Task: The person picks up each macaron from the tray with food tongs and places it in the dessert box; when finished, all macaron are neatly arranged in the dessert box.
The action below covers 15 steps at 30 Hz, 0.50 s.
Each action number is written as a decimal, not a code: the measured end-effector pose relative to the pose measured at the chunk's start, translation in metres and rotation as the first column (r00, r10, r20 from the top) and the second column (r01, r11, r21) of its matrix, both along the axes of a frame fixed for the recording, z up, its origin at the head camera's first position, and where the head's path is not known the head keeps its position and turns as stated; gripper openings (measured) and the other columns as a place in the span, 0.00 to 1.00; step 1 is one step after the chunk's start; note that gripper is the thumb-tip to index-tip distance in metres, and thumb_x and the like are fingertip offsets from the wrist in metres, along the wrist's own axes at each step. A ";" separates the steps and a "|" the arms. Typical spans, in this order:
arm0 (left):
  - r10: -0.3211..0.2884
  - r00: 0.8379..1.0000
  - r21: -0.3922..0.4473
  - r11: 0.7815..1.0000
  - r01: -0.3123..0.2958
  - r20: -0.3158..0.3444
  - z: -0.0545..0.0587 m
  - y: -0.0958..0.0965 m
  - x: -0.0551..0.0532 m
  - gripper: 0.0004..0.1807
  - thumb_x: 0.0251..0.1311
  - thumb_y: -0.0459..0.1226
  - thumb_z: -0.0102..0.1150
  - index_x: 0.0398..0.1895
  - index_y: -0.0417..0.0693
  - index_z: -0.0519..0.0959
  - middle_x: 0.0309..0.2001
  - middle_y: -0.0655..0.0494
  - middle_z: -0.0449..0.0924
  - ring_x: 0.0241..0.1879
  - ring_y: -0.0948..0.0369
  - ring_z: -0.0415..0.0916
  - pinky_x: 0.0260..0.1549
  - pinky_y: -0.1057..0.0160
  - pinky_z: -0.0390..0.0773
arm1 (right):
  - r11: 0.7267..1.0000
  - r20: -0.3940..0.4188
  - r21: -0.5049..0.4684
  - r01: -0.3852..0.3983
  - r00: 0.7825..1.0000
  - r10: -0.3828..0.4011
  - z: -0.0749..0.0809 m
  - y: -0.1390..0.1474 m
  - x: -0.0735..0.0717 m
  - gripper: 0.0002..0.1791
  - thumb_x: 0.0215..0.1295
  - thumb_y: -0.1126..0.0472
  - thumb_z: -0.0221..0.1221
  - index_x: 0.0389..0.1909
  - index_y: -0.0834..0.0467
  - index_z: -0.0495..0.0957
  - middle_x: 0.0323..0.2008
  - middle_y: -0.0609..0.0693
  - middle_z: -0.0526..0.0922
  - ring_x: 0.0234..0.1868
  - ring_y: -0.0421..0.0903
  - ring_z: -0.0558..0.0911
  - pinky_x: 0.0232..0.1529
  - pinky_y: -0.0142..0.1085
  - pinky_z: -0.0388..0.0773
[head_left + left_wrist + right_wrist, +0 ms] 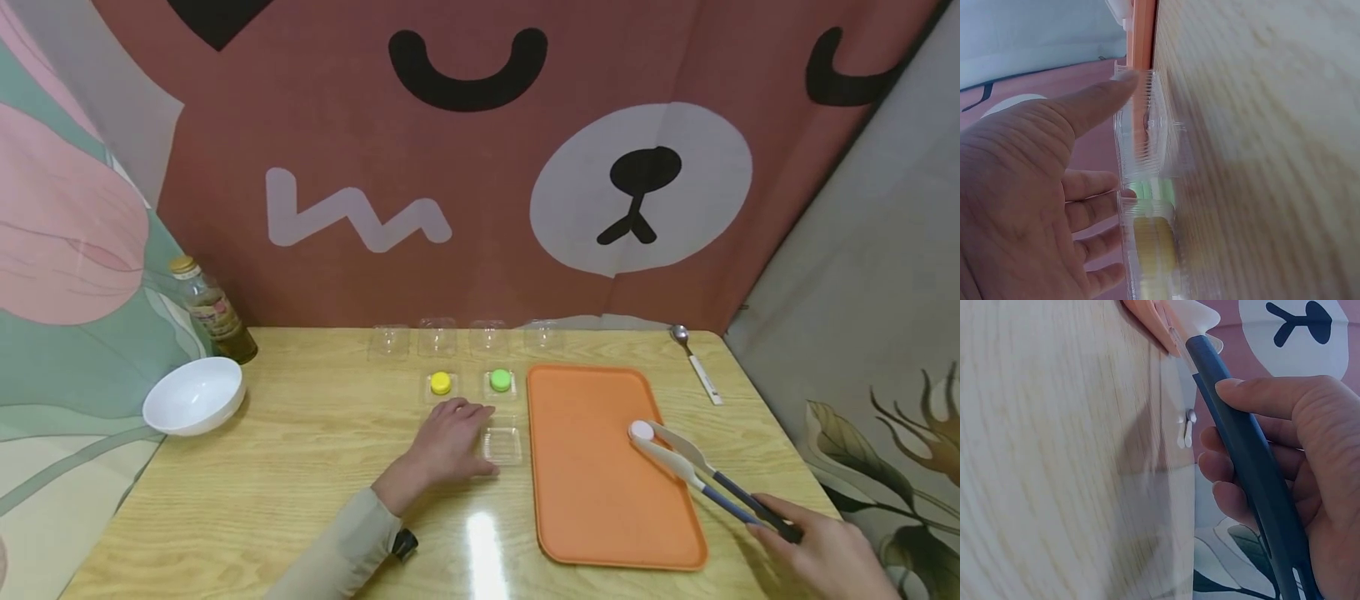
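Note:
My right hand (pixel 828 550) grips a pair of tongs (pixel 1238 434) by their dark blue handles, thumb on one side and fingers curled round the other. The pale tips of the tongs pinch a small round white piece (pixel 641 431) over the orange tray (pixel 600 500). With fingers spread, my left hand (pixel 446 442) reaches round a clear plastic box (pixel 502 446) left of the tray. Its thumb tip overlaps the box's near edge in the left wrist view. Just beyond, a yellow macaron-like piece (pixel 440 383) and a green one (pixel 500 381) sit in clear boxes.
Several clear plastic containers (pixel 490 337) line the back edge of the wooden table (pixel 300 500). A white bowl (pixel 195 396) and an oil bottle (pixel 217 312) stand at the far left. A spoon (pixel 697 367) lies at the back right. A bear-print cloth (pixel 480 167) hangs behind.

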<state>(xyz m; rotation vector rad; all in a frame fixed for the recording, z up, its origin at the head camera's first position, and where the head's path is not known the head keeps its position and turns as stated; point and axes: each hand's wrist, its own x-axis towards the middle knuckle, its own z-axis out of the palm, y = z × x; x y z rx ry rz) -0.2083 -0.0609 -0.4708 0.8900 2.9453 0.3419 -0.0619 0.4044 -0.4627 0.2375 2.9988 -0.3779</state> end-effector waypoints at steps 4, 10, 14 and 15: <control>-0.001 1.000 0.000 1.000 0.001 0.002 0.000 -0.002 0.000 0.49 0.49 0.63 0.73 0.71 0.50 0.71 0.67 0.53 0.76 0.68 0.50 0.68 0.72 0.48 0.65 | 1.000 -0.015 0.014 -0.009 1.000 0.009 0.000 -0.001 -0.001 0.34 0.68 0.43 0.63 0.64 0.66 0.76 0.19 0.45 0.78 0.17 0.45 0.65 0.23 0.37 0.60; 0.010 1.000 0.008 1.000 -0.010 0.003 -0.002 -0.002 -0.001 0.46 0.50 0.61 0.73 0.70 0.51 0.72 0.66 0.53 0.77 0.68 0.51 0.68 0.73 0.49 0.64 | 0.999 -0.037 0.027 -0.020 0.999 0.021 -0.001 -0.007 -0.004 0.33 0.69 0.44 0.63 0.63 0.65 0.76 0.14 0.43 0.69 0.17 0.44 0.64 0.23 0.36 0.58; 0.011 1.000 0.015 1.000 -0.011 -0.006 -0.003 -0.001 -0.001 0.44 0.50 0.61 0.73 0.69 0.51 0.74 0.65 0.54 0.78 0.68 0.51 0.69 0.73 0.49 0.64 | 1.000 -0.037 0.017 -0.018 0.999 0.019 -0.001 -0.008 -0.005 0.33 0.69 0.43 0.62 0.63 0.65 0.76 0.15 0.44 0.69 0.17 0.44 0.64 0.23 0.35 0.58; 0.012 1.000 0.016 1.000 -0.012 -0.010 -0.004 -0.001 -0.001 0.44 0.50 0.61 0.73 0.68 0.51 0.74 0.65 0.54 0.78 0.67 0.51 0.69 0.72 0.49 0.64 | 1.000 -0.048 0.018 -0.020 0.999 0.021 -0.001 -0.009 -0.006 0.33 0.69 0.43 0.62 0.63 0.65 0.77 0.15 0.43 0.69 0.17 0.43 0.64 0.22 0.35 0.58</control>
